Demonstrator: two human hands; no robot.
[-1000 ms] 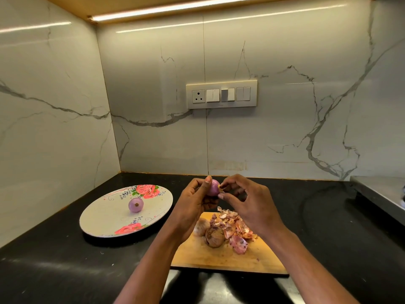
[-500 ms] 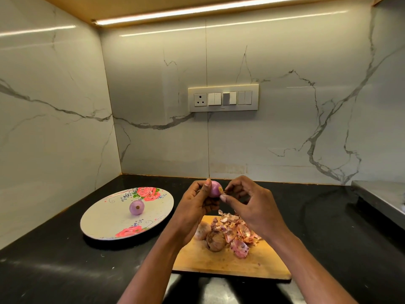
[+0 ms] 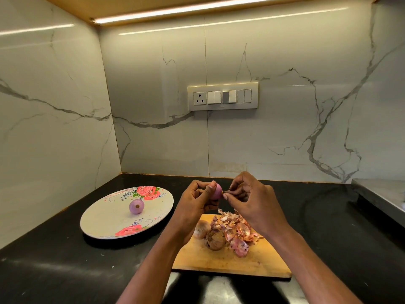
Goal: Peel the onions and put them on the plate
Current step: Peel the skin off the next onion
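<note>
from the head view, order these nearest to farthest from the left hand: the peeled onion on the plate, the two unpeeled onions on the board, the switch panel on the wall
1. Unpeeled onions on the cutting board, just below the left hand; the two are too close to rank apart.
2. Peeled onion on the plate, off to the left.
3. Switch panel, up on the back wall.

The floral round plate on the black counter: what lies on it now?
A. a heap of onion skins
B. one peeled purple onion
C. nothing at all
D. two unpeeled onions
B: a single peeled purple onion sits near the middle of the floral round plate, while the onion skins and two unpeeled onions lie on the wooden cutting board.
</note>
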